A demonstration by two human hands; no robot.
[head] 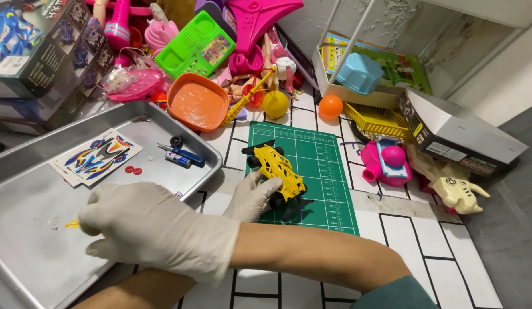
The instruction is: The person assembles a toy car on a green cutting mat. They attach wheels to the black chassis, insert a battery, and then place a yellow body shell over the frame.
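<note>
Head view, quick Q: what've the hands got?

– Both gloved, arms crossed. Left hand [251,197] sits at the mat's near-left edge, fingers curled onto the near side of the yellow toy car [275,167], by a rear wheel. Right hand [145,226] reaches across, well left of the green cutting mat [320,171], palm down over the metal tray [25,189].

– Right hand gripping anything?

– A small yellow bit [72,224] pokes out at its fingertips, but can't tell if it's pinched or just touched.

– Car's where, exactly?

– On the mat's left half, wheels down, angled across the grid.

– How'd it handle?

– Prob. light, hard plastic w/ an open lattice body. Thin struts look snappable, and the wheels mean it'll roll off if nudged. Best hold, I'd say, is across the body sides between the axles, not the spoiler end.

– Anything else around?

– Left of the mat, in the tray: sticker sheet [97,156], blue-handled screwdriver [183,155], two red dots [133,170]. Beyond the mat: orange bowl [197,103], yellow ball [275,104], orange ball [330,106]. Right of it: pink toy [386,163].
</note>
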